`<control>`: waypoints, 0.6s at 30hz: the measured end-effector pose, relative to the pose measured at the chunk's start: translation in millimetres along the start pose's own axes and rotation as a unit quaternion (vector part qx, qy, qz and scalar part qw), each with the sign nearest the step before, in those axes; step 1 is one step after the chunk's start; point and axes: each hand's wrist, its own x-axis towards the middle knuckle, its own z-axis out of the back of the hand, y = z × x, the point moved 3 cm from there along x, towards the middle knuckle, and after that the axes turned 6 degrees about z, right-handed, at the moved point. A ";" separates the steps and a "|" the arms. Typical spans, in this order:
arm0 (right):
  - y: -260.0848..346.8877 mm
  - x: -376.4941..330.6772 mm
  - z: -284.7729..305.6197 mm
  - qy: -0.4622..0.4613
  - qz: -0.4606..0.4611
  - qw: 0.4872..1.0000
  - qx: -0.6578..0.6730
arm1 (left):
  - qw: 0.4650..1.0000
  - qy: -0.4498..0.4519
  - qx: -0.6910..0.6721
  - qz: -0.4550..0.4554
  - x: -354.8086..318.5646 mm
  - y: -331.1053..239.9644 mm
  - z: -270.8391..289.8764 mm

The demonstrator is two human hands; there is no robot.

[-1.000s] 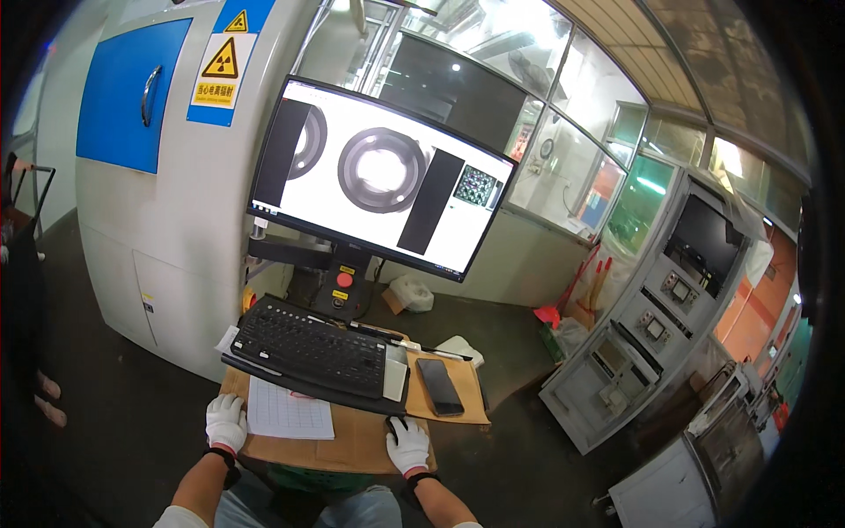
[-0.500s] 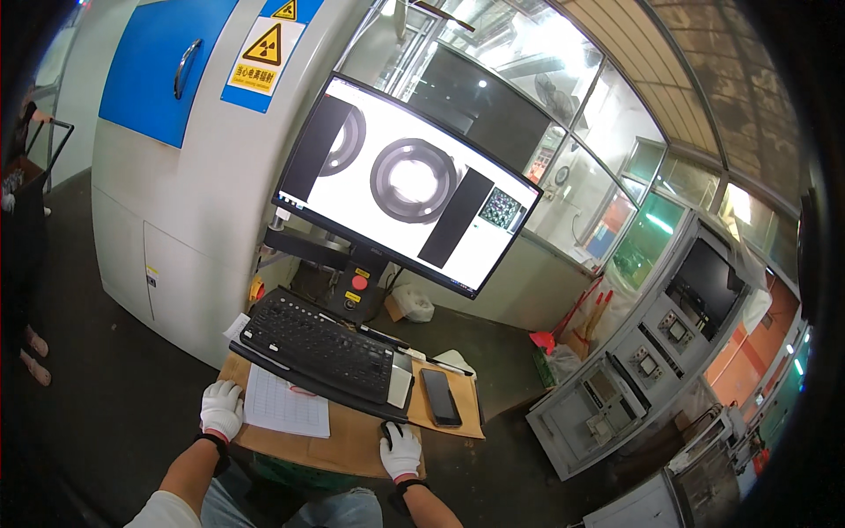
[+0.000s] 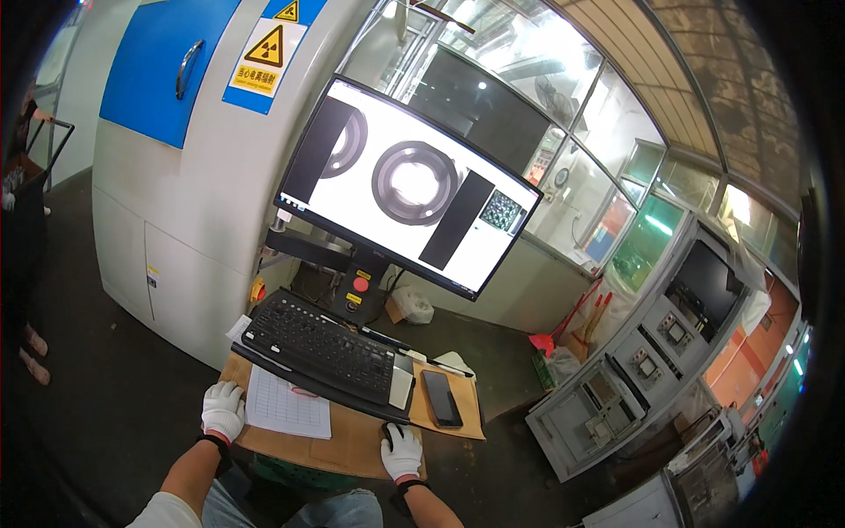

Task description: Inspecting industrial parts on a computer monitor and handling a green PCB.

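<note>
My left hand [image 3: 224, 411], in a white glove, lies flat on the left corner of a brown cardboard-topped surface [image 3: 352, 451], beside a printed grid sheet [image 3: 287, 407]. Its fingers are stretched out and hold nothing. On the right side of the same surface, my gloved right hand [image 3: 402, 451] rests over a dark computer mouse [image 3: 387, 432], mostly hidden under the fingers. A black keyboard [image 3: 321, 346] sits between and beyond my hands. The tilted monitor [image 3: 409, 189] above it shows grey ring shapes on white.
A black phone [image 3: 441, 399] lies right of the keyboard. Behind the monitor's stand is a red push button [image 3: 360, 285]. A large grey cabinet with a blue door [image 3: 167, 70] stands at left, a grey control console [image 3: 616, 370] at right. Another person's foot [image 3: 35, 356] shows far left.
</note>
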 end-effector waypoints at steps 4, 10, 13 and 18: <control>2.8 1.9 3.4 0.000 -0.003 1.000 0.011 | 1.000 0.001 -0.004 -0.006 1.2 -0.1 0.2; 4.2 0.6 5.2 0.011 -0.018 1.000 0.015 | 1.000 0.002 -0.015 -0.010 1.2 -1.1 1.4; 5.2 -0.5 6.3 -0.005 -0.015 1.000 0.014 | 1.000 0.011 -0.016 -0.007 0.3 -0.3 0.6; 5.2 0.9 5.8 -0.039 0.002 0.999 0.020 | 1.000 0.024 -0.010 0.013 -2.6 4.8 -6.4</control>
